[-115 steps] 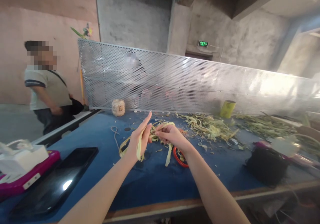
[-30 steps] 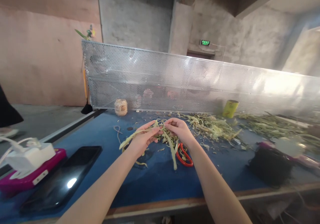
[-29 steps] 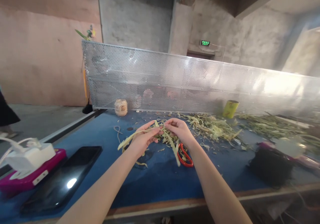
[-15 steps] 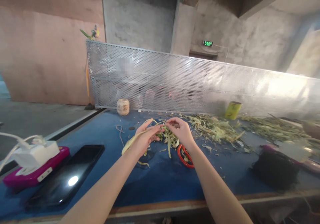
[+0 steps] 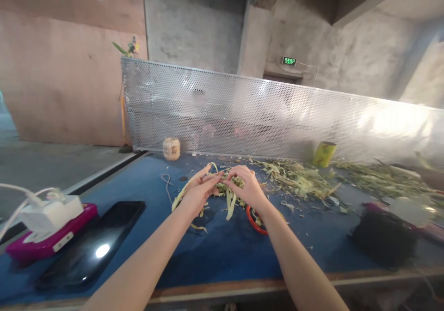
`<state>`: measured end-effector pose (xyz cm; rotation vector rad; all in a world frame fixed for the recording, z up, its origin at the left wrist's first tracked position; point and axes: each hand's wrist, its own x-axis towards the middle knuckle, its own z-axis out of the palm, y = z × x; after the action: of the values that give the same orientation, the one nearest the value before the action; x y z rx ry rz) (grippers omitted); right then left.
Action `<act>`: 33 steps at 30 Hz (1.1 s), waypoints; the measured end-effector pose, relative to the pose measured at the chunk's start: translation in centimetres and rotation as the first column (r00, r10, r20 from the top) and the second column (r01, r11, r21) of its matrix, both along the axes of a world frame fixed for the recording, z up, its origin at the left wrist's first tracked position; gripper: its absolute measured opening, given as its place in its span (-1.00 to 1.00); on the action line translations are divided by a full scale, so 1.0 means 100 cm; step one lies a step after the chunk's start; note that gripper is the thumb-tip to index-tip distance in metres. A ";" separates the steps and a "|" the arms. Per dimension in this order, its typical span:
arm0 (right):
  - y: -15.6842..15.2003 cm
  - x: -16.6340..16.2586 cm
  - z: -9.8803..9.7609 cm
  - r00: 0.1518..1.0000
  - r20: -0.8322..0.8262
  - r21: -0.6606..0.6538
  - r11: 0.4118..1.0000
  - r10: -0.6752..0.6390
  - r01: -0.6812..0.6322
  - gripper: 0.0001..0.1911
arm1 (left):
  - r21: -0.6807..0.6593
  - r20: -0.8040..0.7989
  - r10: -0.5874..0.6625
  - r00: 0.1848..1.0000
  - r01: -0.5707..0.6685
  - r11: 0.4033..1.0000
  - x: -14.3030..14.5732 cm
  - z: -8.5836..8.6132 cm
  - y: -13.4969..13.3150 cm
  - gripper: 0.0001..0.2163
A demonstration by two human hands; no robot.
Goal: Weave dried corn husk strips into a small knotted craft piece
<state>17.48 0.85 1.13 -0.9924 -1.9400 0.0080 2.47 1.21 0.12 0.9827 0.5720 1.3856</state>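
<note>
A long pale yellow-green leaf strip (image 5: 177,201) runs along my left hand (image 5: 200,190), whose fingers are closed on it and point to the right. My right hand (image 5: 247,187) is closed in a pinch, its fingertips meeting the left ones. What it grips between them is too small to make out. Just below the fingertips hangs a second pale strip (image 5: 230,204), in front of a small heap of dry leaf bits (image 5: 239,181). Red-orange scissors handles (image 5: 255,225) lie partly hidden under my right forearm.
Dried leaves (image 5: 300,179) are piled at right, near a yellow-green cylinder (image 5: 325,154). A roll of twine (image 5: 171,149) stands at the back by a perforated metal screen (image 5: 222,107). On the left lie a phone (image 5: 93,244) and a magenta power strip (image 5: 52,237). A dark object (image 5: 383,237) lies right.
My right hand has moved slightly left and down, closer to my left fingertips. The pale strip below the fingertips hangs further left and shows more clearly. My left hand keeps its strip.
</note>
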 end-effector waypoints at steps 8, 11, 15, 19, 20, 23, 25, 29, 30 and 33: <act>0.004 0.001 -0.002 0.993 -0.096 -0.073 0.995 0.062 -0.069 -0.95 | -0.007 0.008 0.032 0.999 -0.032 0.999 0.000 0.001 0.002 -0.53; 0.004 0.000 -0.002 0.978 -0.184 -0.085 0.990 0.098 -0.115 -0.91 | -0.006 0.008 0.045 0.999 -0.045 0.999 0.000 0.002 0.001 -0.53; 0.004 0.001 -0.001 0.976 -0.202 -0.124 0.986 0.085 -0.111 -0.96 | -0.009 0.021 0.058 0.998 -0.058 0.998 0.000 0.004 -0.001 -0.51; 0.003 0.001 0.000 0.976 -0.209 -0.111 0.990 0.064 -0.089 -0.93 | 0.011 -0.011 0.040 0.999 -0.040 0.999 0.000 0.003 0.000 -0.40; 0.004 0.001 -0.001 0.974 -0.216 -0.111 0.990 0.065 -0.091 -0.92 | 0.018 -0.022 0.035 0.999 -0.035 0.999 0.000 0.003 0.000 -0.38; 0.005 0.002 -0.002 0.969 -0.233 -0.134 0.985 0.077 -0.111 -0.86 | 0.011 -0.035 0.035 0.999 -0.034 0.999 0.000 0.002 -0.001 -0.32; 0.008 0.003 -0.003 0.966 -0.242 -0.168 0.977 0.088 -0.131 -0.81 | 0.004 -0.038 0.021 0.999 -0.021 1.000 0.001 0.002 -0.002 -0.26; 0.013 0.004 -0.007 0.963 -0.257 -0.221 0.965 0.083 -0.142 -0.81 | 0.007 -0.077 -0.018 0.997 0.018 1.000 0.002 0.004 -0.003 -0.19; 0.014 0.004 -0.007 0.961 -0.263 -0.230 0.963 0.080 -0.143 -0.81 | 0.008 -0.085 -0.012 0.996 0.012 1.000 0.002 0.004 -0.002 -0.18; 0.016 0.004 -0.008 0.949 -0.303 -0.239 0.957 0.088 -0.165 -0.82 | 0.026 -0.099 0.021 0.995 -0.018 1.000 0.001 0.001 0.001 -0.15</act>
<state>17.88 2.42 0.30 -0.9718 -1.7541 0.4712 2.60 1.32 0.18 1.0732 0.6412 1.3693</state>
